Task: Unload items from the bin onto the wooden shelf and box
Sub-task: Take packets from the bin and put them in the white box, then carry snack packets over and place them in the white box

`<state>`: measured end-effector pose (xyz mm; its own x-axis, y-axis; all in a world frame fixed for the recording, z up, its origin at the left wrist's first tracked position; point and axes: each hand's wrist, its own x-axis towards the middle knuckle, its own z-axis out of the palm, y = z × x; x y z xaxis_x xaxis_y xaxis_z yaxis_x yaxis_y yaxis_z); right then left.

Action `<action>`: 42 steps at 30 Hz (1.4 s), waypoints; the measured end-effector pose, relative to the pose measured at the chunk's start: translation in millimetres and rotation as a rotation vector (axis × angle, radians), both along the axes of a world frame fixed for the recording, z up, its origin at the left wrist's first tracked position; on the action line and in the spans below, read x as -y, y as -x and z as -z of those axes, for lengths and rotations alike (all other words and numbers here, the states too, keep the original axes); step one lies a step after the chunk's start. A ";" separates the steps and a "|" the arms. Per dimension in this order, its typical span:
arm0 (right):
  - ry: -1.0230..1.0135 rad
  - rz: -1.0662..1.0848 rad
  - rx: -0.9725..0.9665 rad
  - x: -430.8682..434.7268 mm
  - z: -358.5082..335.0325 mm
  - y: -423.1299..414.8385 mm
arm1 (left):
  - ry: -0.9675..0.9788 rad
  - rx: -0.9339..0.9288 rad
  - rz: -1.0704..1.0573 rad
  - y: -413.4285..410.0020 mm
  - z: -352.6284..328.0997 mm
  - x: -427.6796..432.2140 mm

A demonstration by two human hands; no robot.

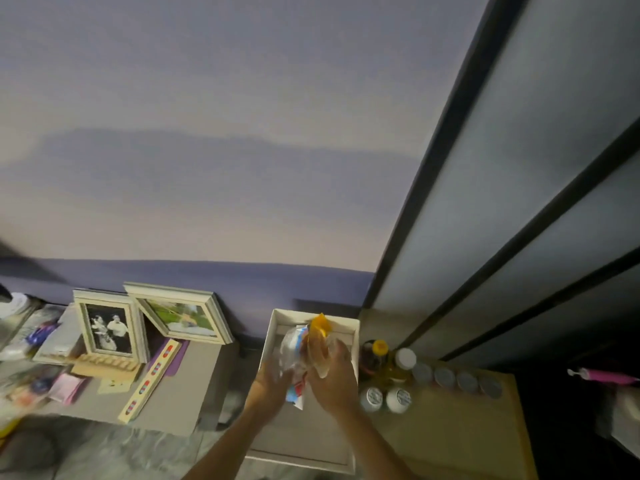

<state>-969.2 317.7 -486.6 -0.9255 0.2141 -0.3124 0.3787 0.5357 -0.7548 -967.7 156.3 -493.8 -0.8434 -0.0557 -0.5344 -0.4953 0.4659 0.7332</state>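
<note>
both hands point(304, 379) hold clear packets point(301, 351) over the box point(273, 336)

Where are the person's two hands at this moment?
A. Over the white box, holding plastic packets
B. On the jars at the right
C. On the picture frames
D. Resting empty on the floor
A: the left hand and right hand both grip clear plastic packets over the white box, away from the frames and jars.

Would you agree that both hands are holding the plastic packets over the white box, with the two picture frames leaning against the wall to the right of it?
Not quite: the head view shows the two picture frames to the left of the white box, not the right. Both the left hand and right hand do hold the plastic packets over it.
</note>
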 end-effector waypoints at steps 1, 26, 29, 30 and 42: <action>-0.003 -0.001 -0.027 -1.1 -2.1 2.6 | 0.024 -0.042 0.000 0.0 -7.3 4.9; -0.382 -0.897 -0.500 313.2 -266.2 1.7 | 0.947 -0.473 -0.529 -175.8 -268.1 372.0; -0.336 -0.975 -0.541 388.9 -278.4 -32.2 | 0.957 -0.430 -0.627 -229.7 -275.7 427.3; -0.318 -1.000 -0.555 416.7 -280.6 -45.8 | 0.960 -0.412 -0.653 -247.7 -275.8 447.1; -0.338 -1.243 -0.575 682.8 -268.5 -175.2 | 0.985 -0.246 -0.839 -411.0 -263.3 653.7</action>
